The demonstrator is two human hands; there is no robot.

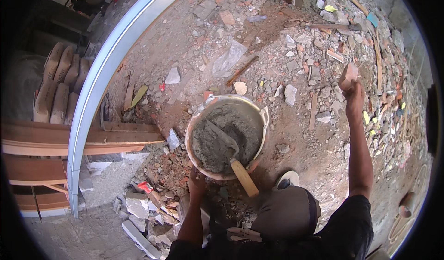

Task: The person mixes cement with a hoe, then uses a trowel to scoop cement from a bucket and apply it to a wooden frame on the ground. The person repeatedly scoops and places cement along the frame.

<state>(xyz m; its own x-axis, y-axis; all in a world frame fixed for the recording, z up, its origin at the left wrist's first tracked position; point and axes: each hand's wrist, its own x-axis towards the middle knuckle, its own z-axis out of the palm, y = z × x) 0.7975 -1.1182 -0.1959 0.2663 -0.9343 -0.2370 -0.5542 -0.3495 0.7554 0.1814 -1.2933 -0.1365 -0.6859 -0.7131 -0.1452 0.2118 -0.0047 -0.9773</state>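
Note:
A round bucket (263, 121) of grey mortar stands on the rubble-strewn ground at the centre. A trowel (243, 174) with a wooden handle lies in it, blade sunk in the mortar, handle sticking out over the near rim. My left hand (196, 181) grips the bucket's near rim. My right hand (354, 93) is stretched out to the right and holds a broken piece of brick (348, 76) above the debris.
Broken bricks, stones, wood scraps and a clear plastic bag (227, 58) litter the ground. A curved metal rail (99, 75) runs on the left, with wooden planks (69, 139) and stacked sacks (58, 84) beyond it. Grey block fragments (138, 209) lie near my left knee.

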